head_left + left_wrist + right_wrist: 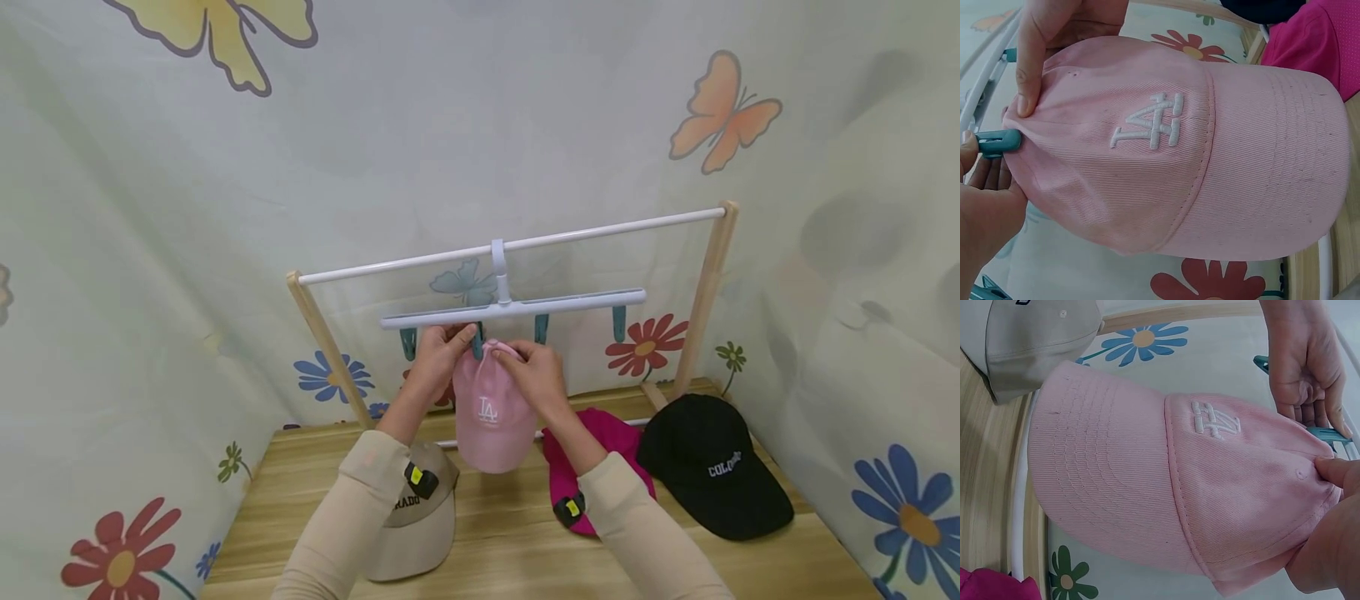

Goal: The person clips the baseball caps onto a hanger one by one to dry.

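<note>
A pink cap point(493, 446) with a white LA emblem hangs brim down below a pale hanger point(570, 303). My left hand point(435, 362) pinches a teal clip point(999, 142) under the hanger between thumb and fingers. The clip's end meets the cap's crown; how firmly it bites cannot be told. Just beside the clip, my right hand point(542, 379) pinches the gathered top of the crown, its thumb pressing the pink fabric in the right wrist view. The fingers behind the cap are partly hidden.
The hanger hooks over a white rail point(615, 229) on wooden posts. More teal clips point(618, 323) hang along it. On the wooden table point(510, 550) lie a beige cap point(420, 542) at left, a magenta cap point(600, 429) and a black cap point(705, 467) at right.
</note>
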`<state>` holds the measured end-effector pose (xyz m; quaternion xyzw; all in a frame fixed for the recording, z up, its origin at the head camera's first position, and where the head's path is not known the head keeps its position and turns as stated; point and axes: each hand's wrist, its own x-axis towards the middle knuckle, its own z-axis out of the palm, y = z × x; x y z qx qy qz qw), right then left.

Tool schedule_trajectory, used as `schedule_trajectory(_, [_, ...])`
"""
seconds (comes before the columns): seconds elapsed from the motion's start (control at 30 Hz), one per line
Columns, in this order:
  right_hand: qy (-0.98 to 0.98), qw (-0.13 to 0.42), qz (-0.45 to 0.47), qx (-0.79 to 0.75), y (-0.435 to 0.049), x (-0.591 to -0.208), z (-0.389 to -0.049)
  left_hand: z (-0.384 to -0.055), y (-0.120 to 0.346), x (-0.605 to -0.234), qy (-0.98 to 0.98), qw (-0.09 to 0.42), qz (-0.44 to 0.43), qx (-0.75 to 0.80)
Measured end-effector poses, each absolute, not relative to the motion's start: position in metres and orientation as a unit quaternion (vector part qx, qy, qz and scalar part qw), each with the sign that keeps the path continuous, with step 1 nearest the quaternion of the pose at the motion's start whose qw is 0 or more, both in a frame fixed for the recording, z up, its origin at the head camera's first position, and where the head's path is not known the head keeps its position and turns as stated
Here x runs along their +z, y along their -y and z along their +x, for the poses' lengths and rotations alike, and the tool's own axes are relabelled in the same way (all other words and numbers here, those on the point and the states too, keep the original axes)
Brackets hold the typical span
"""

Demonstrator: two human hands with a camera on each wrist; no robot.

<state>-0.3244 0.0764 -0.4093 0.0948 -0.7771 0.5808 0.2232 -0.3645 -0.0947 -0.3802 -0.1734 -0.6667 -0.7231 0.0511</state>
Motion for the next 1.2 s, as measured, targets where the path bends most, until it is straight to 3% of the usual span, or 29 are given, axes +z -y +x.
schedule_trajectory(1.2, [0.789, 0.208, 0.125, 0.564, -0.0801, -0.416, -0.3232, -0.362, 0.099, -0.3888, 0.658, 0.039, -0.173, -0.732])
